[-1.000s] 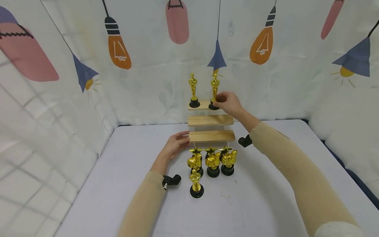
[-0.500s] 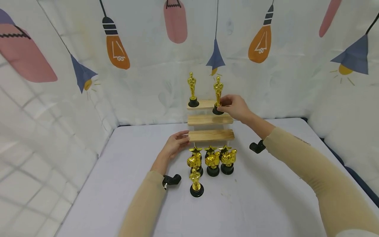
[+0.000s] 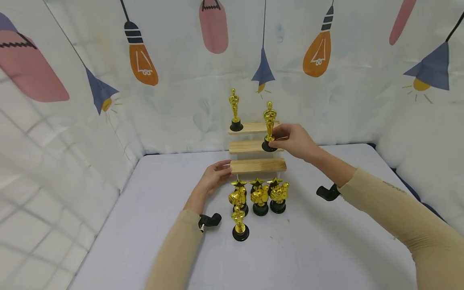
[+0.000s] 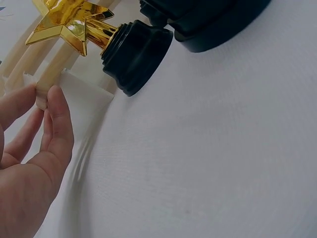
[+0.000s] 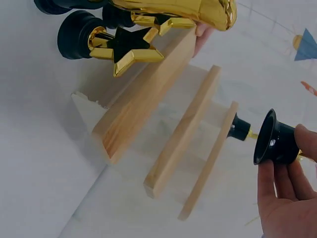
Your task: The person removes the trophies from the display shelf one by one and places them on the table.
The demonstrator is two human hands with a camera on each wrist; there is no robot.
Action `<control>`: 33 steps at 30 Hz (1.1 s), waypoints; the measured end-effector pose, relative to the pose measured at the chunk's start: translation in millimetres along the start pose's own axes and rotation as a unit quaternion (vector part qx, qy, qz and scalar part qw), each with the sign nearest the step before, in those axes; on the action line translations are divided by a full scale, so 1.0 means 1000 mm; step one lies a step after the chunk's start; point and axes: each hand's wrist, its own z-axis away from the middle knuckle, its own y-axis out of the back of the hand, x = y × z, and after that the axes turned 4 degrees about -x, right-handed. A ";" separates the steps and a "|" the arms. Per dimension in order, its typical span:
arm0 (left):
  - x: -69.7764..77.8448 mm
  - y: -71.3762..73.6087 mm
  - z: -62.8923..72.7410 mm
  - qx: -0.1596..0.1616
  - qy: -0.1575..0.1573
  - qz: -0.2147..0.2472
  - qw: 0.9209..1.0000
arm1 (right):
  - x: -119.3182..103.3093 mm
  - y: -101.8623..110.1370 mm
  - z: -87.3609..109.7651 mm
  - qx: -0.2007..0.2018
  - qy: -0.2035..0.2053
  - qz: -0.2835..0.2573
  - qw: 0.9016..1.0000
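Observation:
My right hand (image 3: pixel 296 141) pinches a gold figure trophy (image 3: pixel 270 121) by its black base. In the right wrist view the hollow underside of that base (image 5: pixel 271 136) shows, apart from the planks. The trophy is upright in the head view, overlapping the middle plank (image 3: pixel 246 146) of a three-step wooden stand. A matching trophy (image 3: pixel 234 106) stands at the left of the top plank (image 3: pixel 253 127). My left hand (image 3: pixel 216 176) pinches the left end of the lowest plank (image 3: pixel 259 166) between thumb and fingers, as the left wrist view (image 4: pixel 42 96) shows.
Before the stand are star trophies (image 3: pixel 257 184), then a row of gold bird-like trophies (image 3: pixel 260 196) on black bases. A smaller figure trophy (image 3: pixel 239 221) stands nearest me, on the white tablecloth (image 3: pixel 308 249). A lamp-patterned cloth (image 3: pixel 174 108) hangs behind.
My right hand has brought its trophy off the top plank, downward and slightly right, toward me. The left hand keeps its grip on the lowest plank.

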 end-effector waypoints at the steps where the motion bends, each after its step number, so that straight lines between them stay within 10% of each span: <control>1: 0.000 0.000 0.000 0.001 0.002 0.000 1.000 | 0.000 0.000 0.003 -0.004 0.002 -0.004 1.000; 33: 0.002 -0.001 -0.001 0.000 0.010 -0.003 1.000 | 0.000 -0.051 0.101 -0.051 0.033 -0.063 0.996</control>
